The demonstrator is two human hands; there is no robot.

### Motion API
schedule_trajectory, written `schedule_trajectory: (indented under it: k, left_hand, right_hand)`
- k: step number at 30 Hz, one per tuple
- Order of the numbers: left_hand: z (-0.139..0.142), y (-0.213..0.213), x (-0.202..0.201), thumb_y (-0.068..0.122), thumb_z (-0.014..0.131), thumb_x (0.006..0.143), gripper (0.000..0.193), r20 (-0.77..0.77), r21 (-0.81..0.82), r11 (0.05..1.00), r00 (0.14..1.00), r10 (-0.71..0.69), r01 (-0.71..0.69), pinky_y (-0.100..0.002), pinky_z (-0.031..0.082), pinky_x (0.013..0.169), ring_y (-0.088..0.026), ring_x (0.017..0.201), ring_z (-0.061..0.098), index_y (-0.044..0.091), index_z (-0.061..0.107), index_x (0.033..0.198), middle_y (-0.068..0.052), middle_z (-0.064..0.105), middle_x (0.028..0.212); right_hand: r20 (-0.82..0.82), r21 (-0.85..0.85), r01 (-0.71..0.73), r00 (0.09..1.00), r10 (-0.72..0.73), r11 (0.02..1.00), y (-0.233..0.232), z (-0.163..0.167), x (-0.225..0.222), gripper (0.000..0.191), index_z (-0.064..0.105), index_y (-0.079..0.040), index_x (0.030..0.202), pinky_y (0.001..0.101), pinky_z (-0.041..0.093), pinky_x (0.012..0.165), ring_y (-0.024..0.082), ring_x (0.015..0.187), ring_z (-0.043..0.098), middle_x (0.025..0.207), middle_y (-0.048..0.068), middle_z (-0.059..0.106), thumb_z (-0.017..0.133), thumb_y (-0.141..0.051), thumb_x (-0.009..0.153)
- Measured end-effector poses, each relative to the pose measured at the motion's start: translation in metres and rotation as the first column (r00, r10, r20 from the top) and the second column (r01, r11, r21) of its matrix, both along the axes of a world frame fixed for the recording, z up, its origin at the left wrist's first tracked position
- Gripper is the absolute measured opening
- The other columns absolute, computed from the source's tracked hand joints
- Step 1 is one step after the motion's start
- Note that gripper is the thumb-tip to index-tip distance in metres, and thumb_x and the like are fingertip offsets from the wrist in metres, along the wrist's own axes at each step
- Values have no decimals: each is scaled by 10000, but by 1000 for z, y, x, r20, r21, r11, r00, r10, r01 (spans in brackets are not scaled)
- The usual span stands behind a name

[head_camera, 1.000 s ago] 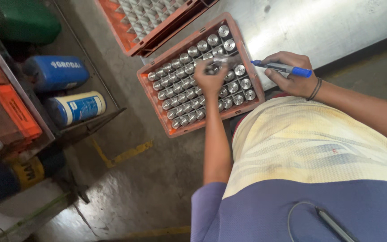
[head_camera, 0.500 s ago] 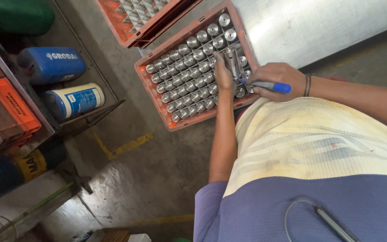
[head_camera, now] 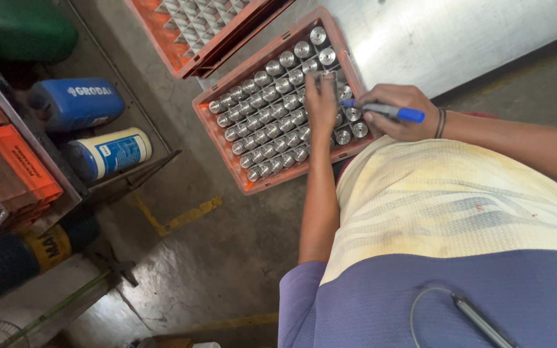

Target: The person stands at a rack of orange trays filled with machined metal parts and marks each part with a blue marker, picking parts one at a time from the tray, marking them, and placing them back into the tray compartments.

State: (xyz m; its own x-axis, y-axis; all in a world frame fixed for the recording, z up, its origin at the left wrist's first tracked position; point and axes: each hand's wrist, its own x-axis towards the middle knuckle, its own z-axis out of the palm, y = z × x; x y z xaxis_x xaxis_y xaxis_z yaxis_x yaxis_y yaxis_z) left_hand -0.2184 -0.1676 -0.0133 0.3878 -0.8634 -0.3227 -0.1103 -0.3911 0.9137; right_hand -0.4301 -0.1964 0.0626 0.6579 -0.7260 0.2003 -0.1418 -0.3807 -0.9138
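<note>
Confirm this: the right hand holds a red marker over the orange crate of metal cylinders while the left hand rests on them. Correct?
Not quite. The head view shows the marker in the right hand is blue, not red. The rest stands: it is over the orange crate of metal cylinders, with the left hand resting on them.

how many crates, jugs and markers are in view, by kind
orange crates: 3 (one full of metal cylinders, one with an empty grid, one on the left rack)
blue jugs: 2
blue marker: 1, in the right hand
total: 6

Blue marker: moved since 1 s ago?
Yes. The marker, in the right hand, has come in over the crate's near corner.
</note>
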Motion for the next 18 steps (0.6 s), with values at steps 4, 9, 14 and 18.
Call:
schedule_trajectory:
  k: [4,9,14,18]
  left_hand:
    - [6,1,9,329,829,722,579,598,-16,975,784,-167,220,-464,574,841,-378,995,693,69,640,1204,-221,648,1127]
    - [7,2,13,349,832,747,692,650,326,945,726,-222,-3,-494,526,856,-389,1033,666,50,603,1328,-212,598,1252]
    - [17,-11,27,382,887,632,591,731,371,928,622,-279,-20,-469,540,863,-322,1025,693,85,745,1122,-116,688,1209]
    - [47,-1,67,407,873,649,456,639,319,940,707,-305,118,-369,599,828,-196,915,735,144,821,1018,-44,782,1077]
  right_hand:
    - [2,-14,42,999,-42,999,-2,2,-4,192,693,-58,1147,343,567,718,243,822,723,971,112,720,678,-123,967]
    - [7,-4,56,998,-56,998,-5,4,-5,194,695,-55,1143,343,575,737,248,847,732,988,111,728,680,-141,970]
    - [-25,-21,31,999,-32,999,-6,5,-3,203,695,-50,1147,350,576,736,257,850,731,1002,122,728,679,-133,963]
    - [-23,17,83,996,-83,996,-8,11,-5,179,697,-59,1127,351,573,716,252,834,734,973,107,730,692,-131,963]
